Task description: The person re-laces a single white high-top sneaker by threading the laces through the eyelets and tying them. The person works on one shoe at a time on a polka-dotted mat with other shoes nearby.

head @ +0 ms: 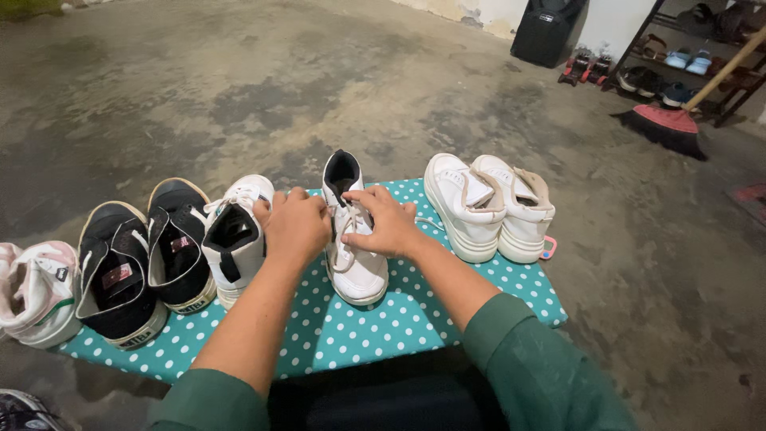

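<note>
While both hands worked at its laces, the white sneaker (353,239) sat at the middle of the teal polka-dot board (399,319), directly ahead of the person. Its long axis ran straight away from the body: toe near, dark-lined collar at the far end. The left hand (294,225) was curled over the lacing from the shoe's left flank, fingers bunched and closed; what exactly they gripped was hidden under the knuckles. The right hand (387,223) came in from the other side, fingertips pinched on the white lace (348,239), a loop of it hanging down over the tongue. Neither hand was nearer; they met just above the shoe's midline, almost touching, both forearms in green sleeves converging on it.

Left of the shoe, touching the left hand's back, stood another white high-top with black lining (233,235), then a pair of black high-tops (148,263), then a white and pink shoe (36,291) at the board's end. Right of it, a little apart, a pair of white platform sneakers (488,203) stood side by side, heels near.

Far off at the upper right, a shoe rack (686,56) held several pairs on its shelves, and a red-headed broom (666,124) leaned in front of it, on the bare concrete floor (239,88).
</note>
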